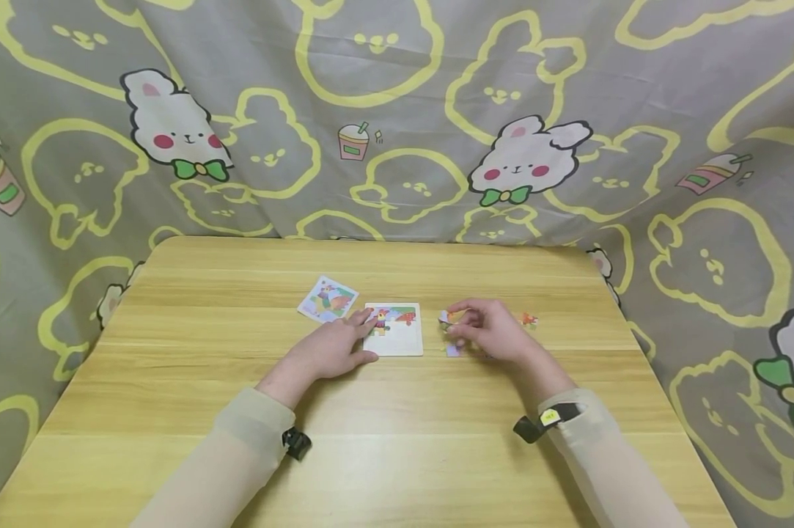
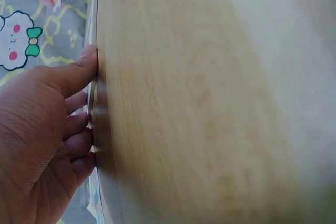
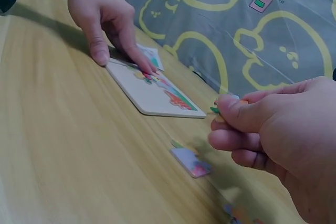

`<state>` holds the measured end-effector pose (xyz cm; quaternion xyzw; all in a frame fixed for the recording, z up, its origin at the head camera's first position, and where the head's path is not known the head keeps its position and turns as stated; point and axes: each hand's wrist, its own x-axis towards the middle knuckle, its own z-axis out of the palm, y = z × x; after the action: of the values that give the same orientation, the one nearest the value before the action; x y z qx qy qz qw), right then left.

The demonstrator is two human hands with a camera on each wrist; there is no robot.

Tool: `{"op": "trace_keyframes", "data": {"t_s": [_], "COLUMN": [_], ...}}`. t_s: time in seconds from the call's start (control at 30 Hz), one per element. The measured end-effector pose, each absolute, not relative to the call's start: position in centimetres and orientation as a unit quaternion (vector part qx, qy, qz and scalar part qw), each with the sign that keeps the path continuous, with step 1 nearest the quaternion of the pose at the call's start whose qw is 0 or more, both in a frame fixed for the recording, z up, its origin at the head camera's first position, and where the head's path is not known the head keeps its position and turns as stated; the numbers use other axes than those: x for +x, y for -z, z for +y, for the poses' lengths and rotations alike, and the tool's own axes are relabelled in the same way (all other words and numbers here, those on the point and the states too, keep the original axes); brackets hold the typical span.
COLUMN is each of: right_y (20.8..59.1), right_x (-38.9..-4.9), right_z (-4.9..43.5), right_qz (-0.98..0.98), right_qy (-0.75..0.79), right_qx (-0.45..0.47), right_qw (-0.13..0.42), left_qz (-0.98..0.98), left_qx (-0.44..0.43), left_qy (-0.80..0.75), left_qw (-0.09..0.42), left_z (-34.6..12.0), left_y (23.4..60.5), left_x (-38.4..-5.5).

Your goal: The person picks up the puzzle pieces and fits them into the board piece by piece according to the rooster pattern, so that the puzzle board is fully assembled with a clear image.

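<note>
A shallow white puzzle tray [image 1: 403, 343] lies on the table, with several joined colourful pieces [image 1: 383, 320] along its top and upper left; its lower right shows bare white. My left hand [image 1: 327, 348] rests at the tray's left side, thumb by the near corner and fingertips over the pieces. To the right of the tray, my right hand [image 1: 492, 330] pinches a small puzzle piece [image 3: 215, 109] between thumb and fingers, held above the tabletop. Below that hand lies a loose lilac puzzle piece [image 3: 190, 162]. The fingers cover much of the pinched piece's picture.
A picture card [image 1: 328, 299] lies tilted beyond my left hand, at the tray's upper left. More loose pieces [image 1: 528, 320] lie around and behind my right hand. The wooden table [image 1: 397, 440] meets a patterned curtain [image 1: 416, 147] at its far edge.
</note>
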<state>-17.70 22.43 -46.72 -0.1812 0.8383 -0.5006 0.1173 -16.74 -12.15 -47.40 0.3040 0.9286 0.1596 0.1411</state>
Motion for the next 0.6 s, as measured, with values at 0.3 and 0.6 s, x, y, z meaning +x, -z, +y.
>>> {"op": "trace_keyframes", "data": {"t_s": [0.3, 0.6], "right_y": [47.6, 48.4], "right_x": [-17.9, -18.5], "right_z": [20.4, 18.2], "right_qz": [0.833, 0.839], "right_qy": [0.509, 0.488], "right_qx": [-0.205, -0.227], "right_qw": [0.075, 0.075], "left_qz": [0.928, 0.929], "left_qx": [0.302, 0.300], "left_qy": [-0.165, -0.162], "left_qw": [0.142, 0.142], "left_z": [-12.1, -12.2], "left_y": [47.4, 47.5], "left_x": [-16.6, -16.6]}}
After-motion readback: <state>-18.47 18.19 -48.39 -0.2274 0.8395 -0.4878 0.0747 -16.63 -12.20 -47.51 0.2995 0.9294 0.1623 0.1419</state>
